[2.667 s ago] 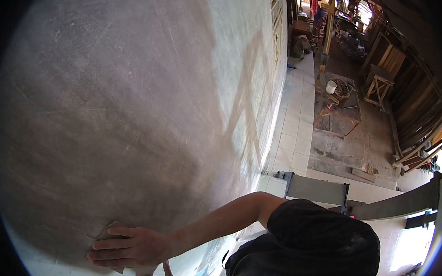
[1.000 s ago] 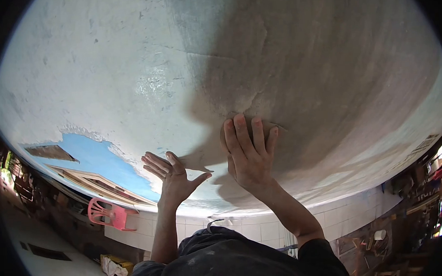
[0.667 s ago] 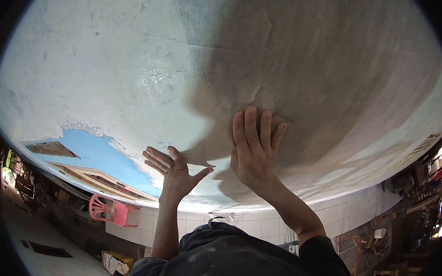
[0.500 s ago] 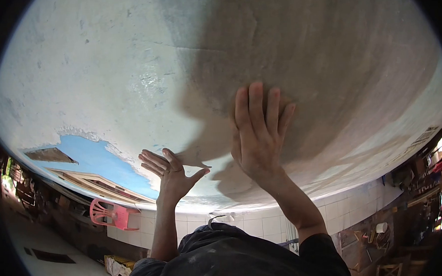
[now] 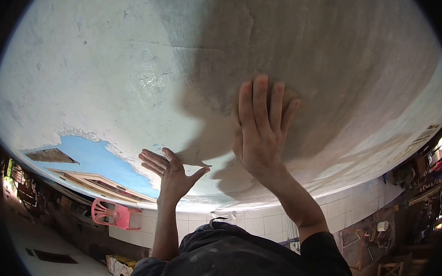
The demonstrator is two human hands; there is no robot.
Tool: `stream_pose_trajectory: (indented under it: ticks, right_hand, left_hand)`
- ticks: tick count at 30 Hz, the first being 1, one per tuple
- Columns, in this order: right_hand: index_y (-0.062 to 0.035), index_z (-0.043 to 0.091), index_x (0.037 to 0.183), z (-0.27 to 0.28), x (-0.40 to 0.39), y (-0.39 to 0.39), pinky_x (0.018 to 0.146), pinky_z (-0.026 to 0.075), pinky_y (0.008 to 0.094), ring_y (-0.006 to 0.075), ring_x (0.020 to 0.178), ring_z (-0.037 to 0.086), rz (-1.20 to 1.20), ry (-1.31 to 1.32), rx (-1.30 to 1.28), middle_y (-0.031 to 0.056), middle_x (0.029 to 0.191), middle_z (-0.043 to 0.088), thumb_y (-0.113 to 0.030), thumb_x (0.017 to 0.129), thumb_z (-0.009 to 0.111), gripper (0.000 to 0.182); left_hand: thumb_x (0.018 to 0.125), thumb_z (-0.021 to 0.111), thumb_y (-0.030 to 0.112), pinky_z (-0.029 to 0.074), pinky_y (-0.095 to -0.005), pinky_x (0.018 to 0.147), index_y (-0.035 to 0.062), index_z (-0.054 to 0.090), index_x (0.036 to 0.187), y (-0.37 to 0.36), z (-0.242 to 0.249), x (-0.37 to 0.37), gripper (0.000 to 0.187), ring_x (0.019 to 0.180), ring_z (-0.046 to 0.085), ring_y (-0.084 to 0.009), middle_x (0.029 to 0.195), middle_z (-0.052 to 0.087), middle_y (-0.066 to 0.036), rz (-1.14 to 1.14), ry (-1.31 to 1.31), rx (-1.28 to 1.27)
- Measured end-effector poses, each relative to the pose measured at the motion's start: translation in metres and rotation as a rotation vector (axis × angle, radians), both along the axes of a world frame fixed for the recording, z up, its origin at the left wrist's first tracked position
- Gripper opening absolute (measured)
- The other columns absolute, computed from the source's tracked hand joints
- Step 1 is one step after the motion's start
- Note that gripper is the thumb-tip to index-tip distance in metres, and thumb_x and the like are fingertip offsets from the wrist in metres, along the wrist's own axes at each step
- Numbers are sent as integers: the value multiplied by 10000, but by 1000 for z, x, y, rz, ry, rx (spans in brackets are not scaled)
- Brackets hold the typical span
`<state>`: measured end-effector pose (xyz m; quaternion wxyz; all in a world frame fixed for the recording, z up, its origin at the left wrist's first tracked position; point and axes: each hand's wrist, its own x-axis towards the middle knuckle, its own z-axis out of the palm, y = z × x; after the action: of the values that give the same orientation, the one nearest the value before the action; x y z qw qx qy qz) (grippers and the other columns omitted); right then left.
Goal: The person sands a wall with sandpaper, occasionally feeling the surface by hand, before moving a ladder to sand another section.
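Observation:
A large pale, scuffed wall surface [image 5: 103, 84] fills most of the head view, with a broad shadow over its middle and right. My right hand [image 5: 261, 126] lies against it with the fingers stretched out; under the palm, something thin could be hidden, but I cannot make it out. Lower and to the left, my left hand [image 5: 174, 173] is raised at the wall, thumb spread away from the fingers, nothing held. A patch of bright blue paint [image 5: 97, 159] with a ragged edge shows left of that hand.
A pink plastic chair [image 5: 116, 213] stands at the lower left, near white tiles [image 5: 195, 223]. A yellow and white sack [image 5: 120, 265] lies on the floor. Wooden pieces and a white container [image 5: 382, 226] are at the lower right.
My right hand has slid slightly up and to the right along the wall. The left hand stays in the same place.

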<state>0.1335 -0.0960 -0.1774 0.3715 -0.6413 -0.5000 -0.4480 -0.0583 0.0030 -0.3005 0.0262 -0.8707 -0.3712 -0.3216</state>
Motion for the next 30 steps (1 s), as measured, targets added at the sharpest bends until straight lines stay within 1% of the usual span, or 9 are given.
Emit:
stream_pose_trajectory:
  ticks: [4, 9, 12, 15, 18, 21, 24, 26, 30]
  right_hand:
    - [-112, 524, 1317, -37, -5, 1, 1106, 92, 578, 306, 1364, 311, 41, -76, -72, 79, 1426, 429, -197, 861, 525, 464]
    - [-28, 464, 1345, 20, 8, 1, 1112, -20, 566, 364, 1400, 197, 78, -103, -16, 159, 1458, 359, -151, 893, 458, 469]
    - [-50, 461, 1356, 3, 5, 0, 1116, -9, 559, 346, 1400, 208, 68, -101, -52, 135, 1462, 361, -195, 894, 482, 484]
    - [-176, 536, 1312, -36, 0, 5, 1120, 96, 544, 260, 1367, 315, 20, -179, -58, 15, 1432, 427, -221, 866, 519, 448]
    - [-174, 536, 1312, -14, 9, -3, 1122, 104, 537, 249, 1367, 312, 70, -191, -92, 14, 1438, 418, -238, 859, 535, 457]
    - [-72, 475, 1351, 11, 9, -4, 1118, 19, 556, 337, 1399, 219, 110, -146, -92, 106, 1466, 366, -180, 865, 506, 499]
    - [-190, 526, 1322, -9, -2, -4, 1116, 114, 541, 256, 1368, 304, 3, -86, -116, 8, 1446, 408, -276, 834, 572, 498]
    - [-175, 514, 1332, -37, 2, 0, 1115, 94, 552, 263, 1373, 293, 38, -135, -103, 18, 1450, 401, -297, 817, 587, 534]
    - [-163, 499, 1345, -17, 3, 3, 1111, 60, 564, 275, 1377, 281, 81, -111, -75, 37, 1459, 387, -338, 807, 591, 573]
  left_hand:
    - [653, 698, 682, -171, -751, 890, 125, -371, 1356, 2, -9, -3, 1396, 1108, -450, -592, 1213, -442, -442, -10, -16, -136]
    - [650, 700, 684, -172, -740, 905, 135, -385, 1347, -7, 6, 1, 1401, 1111, -453, -586, 1216, -445, -436, 25, 20, -10]
    - [649, 702, 683, -171, -740, 906, 138, -384, 1348, -6, 7, 1, 1401, 1119, -448, -584, 1220, -444, -434, 21, 17, -14]
    - [650, 705, 678, -168, -741, 908, 143, -379, 1353, -5, 6, 0, 1398, 1128, -442, -583, 1225, -442, -432, 23, 8, -10]
    - [650, 707, 674, -163, -743, 909, 150, -374, 1357, -7, 7, 1, 1395, 1135, -439, -580, 1230, -436, -433, 17, -8, -1]
    - [646, 711, 674, -161, -745, 907, 154, -370, 1361, -4, 4, 1, 1397, 1140, -439, -574, 1235, -432, -433, 5, -18, 11]
    - [645, 709, 676, -163, -748, 902, 156, -362, 1367, -6, 4, 2, 1393, 1143, -441, -569, 1241, -431, -430, 18, -19, -6]
    - [645, 705, 681, -163, -749, 900, 155, -355, 1372, -6, 7, 1, 1389, 1144, -441, -568, 1243, -429, -428, 24, -19, -7]
    - [643, 698, 691, -158, -749, 904, 154, -343, 1380, -6, 6, 2, 1383, 1147, -437, -571, 1245, -425, -431, 11, -39, 18]
